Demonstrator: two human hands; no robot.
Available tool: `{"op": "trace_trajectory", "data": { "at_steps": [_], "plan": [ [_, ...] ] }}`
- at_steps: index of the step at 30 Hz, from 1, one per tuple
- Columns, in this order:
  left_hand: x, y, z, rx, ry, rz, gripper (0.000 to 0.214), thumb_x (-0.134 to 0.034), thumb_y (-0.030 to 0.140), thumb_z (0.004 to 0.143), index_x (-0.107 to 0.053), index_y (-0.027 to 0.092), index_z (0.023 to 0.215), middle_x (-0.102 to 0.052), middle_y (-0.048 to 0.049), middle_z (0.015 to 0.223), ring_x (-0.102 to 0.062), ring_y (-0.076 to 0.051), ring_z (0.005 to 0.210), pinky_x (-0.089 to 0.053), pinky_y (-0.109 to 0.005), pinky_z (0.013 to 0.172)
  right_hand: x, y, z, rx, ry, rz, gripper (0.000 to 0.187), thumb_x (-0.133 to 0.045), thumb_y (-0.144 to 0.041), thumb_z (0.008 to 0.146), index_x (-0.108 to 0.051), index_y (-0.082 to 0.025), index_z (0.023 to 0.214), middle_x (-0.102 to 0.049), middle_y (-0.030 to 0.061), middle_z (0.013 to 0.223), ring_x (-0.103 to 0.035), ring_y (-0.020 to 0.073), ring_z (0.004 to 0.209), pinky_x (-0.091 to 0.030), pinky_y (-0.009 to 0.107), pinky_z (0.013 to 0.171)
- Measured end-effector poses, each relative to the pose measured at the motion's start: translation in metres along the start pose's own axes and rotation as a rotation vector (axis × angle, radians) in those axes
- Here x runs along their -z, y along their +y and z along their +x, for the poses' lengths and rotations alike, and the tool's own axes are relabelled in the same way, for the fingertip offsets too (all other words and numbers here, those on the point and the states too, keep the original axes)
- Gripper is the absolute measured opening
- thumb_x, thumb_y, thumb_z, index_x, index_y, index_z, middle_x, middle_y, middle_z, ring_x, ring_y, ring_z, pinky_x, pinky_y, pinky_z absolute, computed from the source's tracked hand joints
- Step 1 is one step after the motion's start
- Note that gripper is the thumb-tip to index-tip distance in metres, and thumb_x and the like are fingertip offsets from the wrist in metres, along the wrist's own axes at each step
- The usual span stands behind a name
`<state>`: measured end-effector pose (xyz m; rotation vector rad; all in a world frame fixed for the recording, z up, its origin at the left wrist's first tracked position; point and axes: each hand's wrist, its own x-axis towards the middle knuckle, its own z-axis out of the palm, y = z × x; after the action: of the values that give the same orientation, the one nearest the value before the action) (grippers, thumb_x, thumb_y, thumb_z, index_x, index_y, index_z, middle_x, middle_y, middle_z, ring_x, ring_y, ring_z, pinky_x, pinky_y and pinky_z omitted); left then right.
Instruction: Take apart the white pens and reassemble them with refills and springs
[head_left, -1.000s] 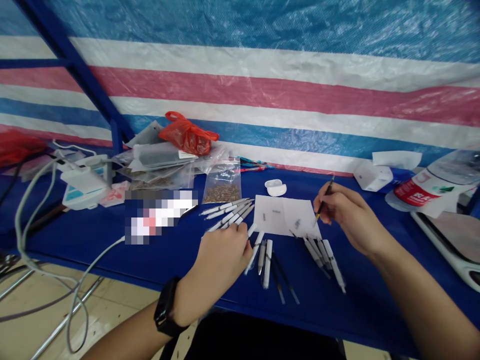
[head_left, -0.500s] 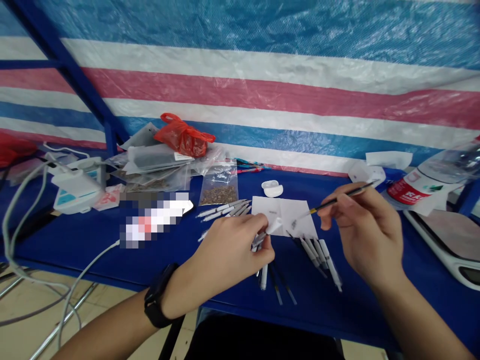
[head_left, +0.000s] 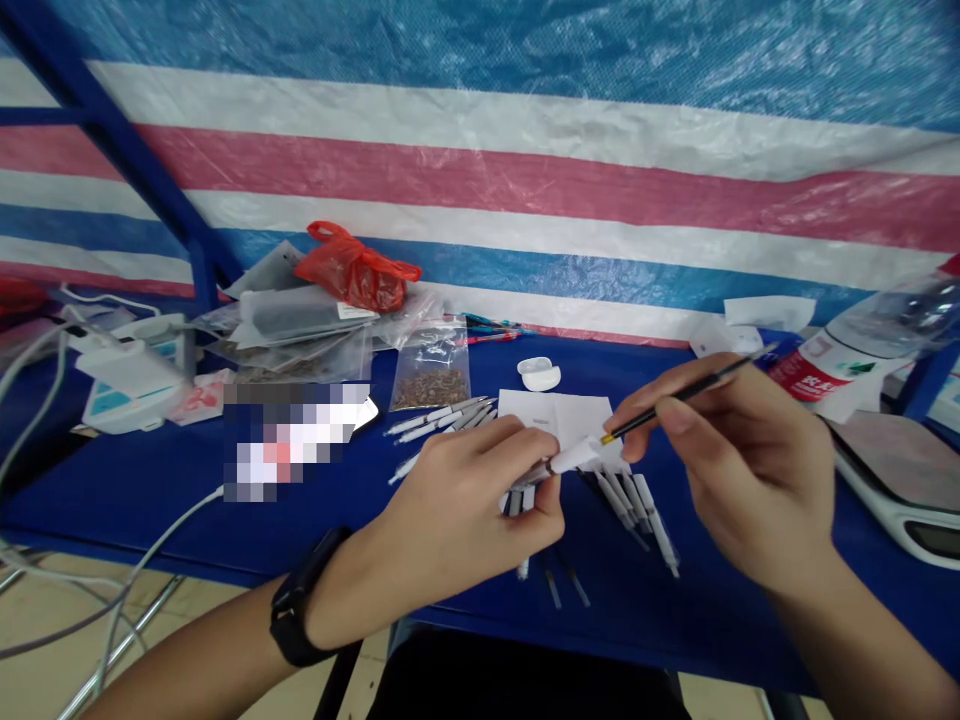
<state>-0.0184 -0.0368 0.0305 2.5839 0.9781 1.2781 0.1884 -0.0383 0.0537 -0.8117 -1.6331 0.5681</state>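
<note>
My left hand (head_left: 465, 510) is closed around a white pen barrel (head_left: 574, 458), whose open end points right. My right hand (head_left: 739, 460) pinches a thin black refill (head_left: 686, 392) with a brass tip, and that tip sits at the mouth of the barrel. Both are held above the blue table (head_left: 150, 480). Under my hands lie several white pen barrels (head_left: 637, 505) and thin dark refills (head_left: 566, 585). More white pens (head_left: 439, 418) lie in a row to the left of a white paper sheet (head_left: 562, 415).
A clear bag of small springs (head_left: 431, 375), a white earbud case (head_left: 540, 373) and a red plastic bag (head_left: 352, 270) on stacked pouches lie at the back. A plastic bottle (head_left: 862, 340) and a scale (head_left: 896, 470) are at the right. A white charger with cables (head_left: 127, 380) is at the left.
My left hand picked a white barrel off the table and lifted it. My right hand swung the refill from upright to level and brought its tip to the barrel's mouth.
</note>
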Motion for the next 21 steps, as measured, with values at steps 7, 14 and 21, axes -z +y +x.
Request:
{"op": "trace_trajectory", "data": {
  "at_steps": [7, 14, 21],
  "plan": [
    [-0.011, -0.023, 0.016, -0.073, -0.034, 0.033, 0.009, -0.057, 0.015, 0.086, -0.064, 0.018, 0.088, -0.066, 0.0020, 0.074, -0.058, -0.008, 0.058, -0.043, -0.019, 0.054, 0.001, 0.013, 0.011, 0.106, 0.140, -0.030, 0.013, -0.066, -0.022, 0.095, -0.065, -0.022, 0.082, -0.073, 0.0025, 0.084, -0.067, 0.0144, 0.059, -0.055, 0.029, 0.055],
    [-0.024, -0.036, 0.007, -0.032, -0.003, 0.038, 0.010, -0.055, 0.015, 0.085, -0.065, 0.019, 0.087, -0.067, 0.0017, 0.073, -0.058, -0.008, 0.056, -0.043, -0.019, 0.053, -0.007, 0.025, 0.000, 0.040, 0.193, -0.013, 0.012, -0.068, -0.028, 0.095, -0.065, -0.023, 0.085, -0.073, 0.0030, 0.085, -0.066, 0.0147, 0.058, -0.055, 0.031, 0.055],
    [-0.021, -0.037, 0.007, -0.025, 0.003, -0.008, 0.009, -0.057, 0.015, 0.086, -0.065, 0.017, 0.087, -0.065, 0.0018, 0.073, -0.058, -0.008, 0.057, -0.045, -0.020, 0.056, -0.004, 0.033, 0.006, -0.101, -0.119, -0.047, 0.012, -0.069, -0.033, 0.093, -0.071, -0.022, 0.091, -0.075, 0.0043, 0.094, -0.069, 0.0157, 0.071, -0.057, 0.029, 0.065]
  ]
}}
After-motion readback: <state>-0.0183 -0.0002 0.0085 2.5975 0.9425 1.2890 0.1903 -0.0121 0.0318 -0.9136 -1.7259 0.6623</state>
